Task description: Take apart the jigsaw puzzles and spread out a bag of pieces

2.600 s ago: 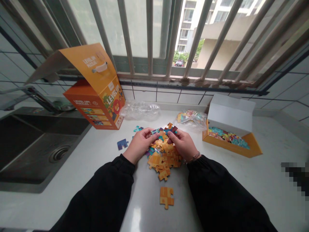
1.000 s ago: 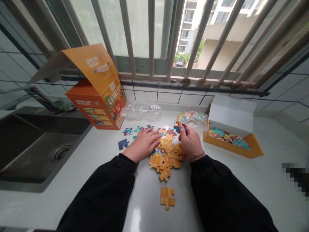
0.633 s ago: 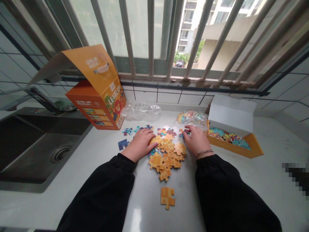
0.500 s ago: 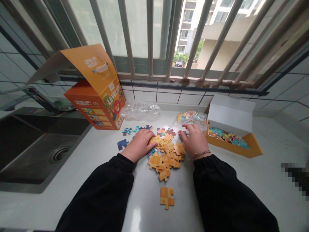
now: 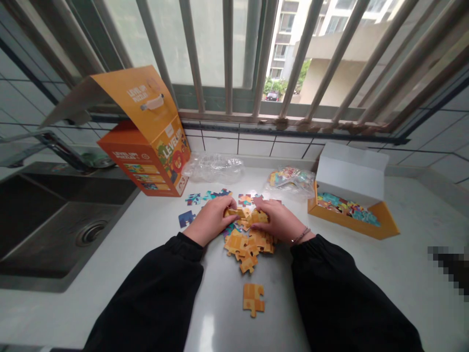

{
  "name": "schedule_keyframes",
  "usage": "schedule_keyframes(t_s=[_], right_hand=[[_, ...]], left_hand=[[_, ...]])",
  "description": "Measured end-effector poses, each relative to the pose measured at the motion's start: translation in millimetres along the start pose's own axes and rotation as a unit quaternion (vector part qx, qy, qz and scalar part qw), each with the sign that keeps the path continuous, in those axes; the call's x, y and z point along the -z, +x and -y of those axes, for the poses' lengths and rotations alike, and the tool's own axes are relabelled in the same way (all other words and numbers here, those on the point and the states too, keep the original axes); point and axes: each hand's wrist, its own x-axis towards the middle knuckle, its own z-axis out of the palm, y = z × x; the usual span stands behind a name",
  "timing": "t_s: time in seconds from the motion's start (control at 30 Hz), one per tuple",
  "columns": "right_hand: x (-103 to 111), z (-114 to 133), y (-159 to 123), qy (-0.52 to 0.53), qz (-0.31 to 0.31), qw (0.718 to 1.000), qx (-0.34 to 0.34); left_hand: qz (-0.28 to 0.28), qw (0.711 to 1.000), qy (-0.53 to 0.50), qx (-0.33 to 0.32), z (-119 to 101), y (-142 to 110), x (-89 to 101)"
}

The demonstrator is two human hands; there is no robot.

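A heap of orange jigsaw puzzle pieces [image 5: 244,245] lies on the white counter, picture side hard to make out. At its far left edge my left hand [image 5: 214,217] is closed round some of the orange pieces. Opposite it, my right hand [image 5: 279,220] curls its fingers and thumb over more orange pieces on the right. Blue and purple pieces [image 5: 230,228] peek out beside the left hand. A lone orange puzzle piece [image 5: 252,298] sits nearer to me. Behind the hands lie several blue pieces [image 5: 193,199] and a patterned piece [image 5: 245,199].
An orange puzzle box [image 5: 146,156] with its lid raised stands at the left, beside a dark sink [image 5: 69,220]. Crumpled clear plastic [image 5: 214,167] and a bag of pieces [image 5: 289,178] lie by the wall. An open box of pieces [image 5: 351,220] is on the right.
My right hand has moved left and toward me, from beside the plastic bag onto the orange heap, and its fingers have closed on pieces. My left hand has curled more tightly in place.
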Motion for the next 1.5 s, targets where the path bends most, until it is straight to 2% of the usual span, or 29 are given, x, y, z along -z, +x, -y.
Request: schedule_keyframes(t_s=[0.13, 0.4, 0.57, 0.67, 0.97, 1.13, 1.27, 1.33, 1.5], right_hand=[[5, 5, 0, 0.044, 0.003, 0.998, -0.039], [19, 13, -3, 0.124, -0.111, 0.981, -0.104], [32, 5, -7, 0.079, -0.186, 0.974, -0.105], [39, -3, -11, 0.042, -0.206, 0.972, -0.103], [53, -28, -32, -0.064, -0.192, 0.969, -0.139], [53, -38, -49, -0.130, -0.110, 0.970, -0.172], [46, -32, -61, -0.120, -0.051, 0.969, -0.211], [44, -29, -67, -0.104, -0.053, 0.969, -0.220], [41, -23, -83, -0.101, -0.089, 0.974, -0.184]], left_hand=[[-0.014, 0.999, -0.029, 0.000, 0, 0, 0.8], [-0.067, 0.997, -0.025, 0.006, -4, -2, 5.5], [-0.083, 0.996, -0.024, 0.003, -7, -3, 8.7], [-0.083, 0.996, -0.017, 0.004, -7, -3, 9.4], [-0.074, 0.997, -0.009, -0.006, -6, -3, 9.0], [-0.071, 0.997, -0.010, -0.002, -7, -2, 9.0], [-0.070, 0.997, -0.014, -0.002, -10, -4, 8.7], [-0.066, 0.998, -0.019, -0.002, -13, -4, 8.9], [-0.062, 0.997, -0.034, 0.002, -19, -8, 8.9]])
